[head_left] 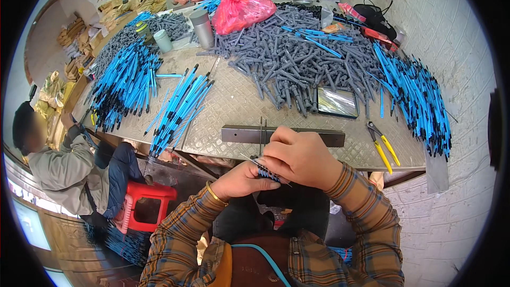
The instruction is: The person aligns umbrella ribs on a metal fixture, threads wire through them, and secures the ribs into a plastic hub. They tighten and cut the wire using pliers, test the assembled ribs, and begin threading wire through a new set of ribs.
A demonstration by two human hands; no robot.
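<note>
In front of my lap, below the table's front edge, both my hands are together on a small dark ribbed piece with pale blue bands (268, 174). A thin metal rod sticks out from it on the left. My left hand (241, 182) is closed around its lower side. From above, my right hand (304, 158) pinches it, and the fingers hide part of the piece. Just beyond them a dark metal bar (308, 137) lies along the table edge, with two thin upright pins (263, 132) at its middle.
Grey plastic parts (292, 58) are heaped at the back. Blue rods with black ends lie in bundles left (125, 79) and right (414, 95). Yellow-handled pliers (383, 148) lie right, near a black-rimmed tray (337, 102). A person (69, 165) sits left by a red stool (143, 202).
</note>
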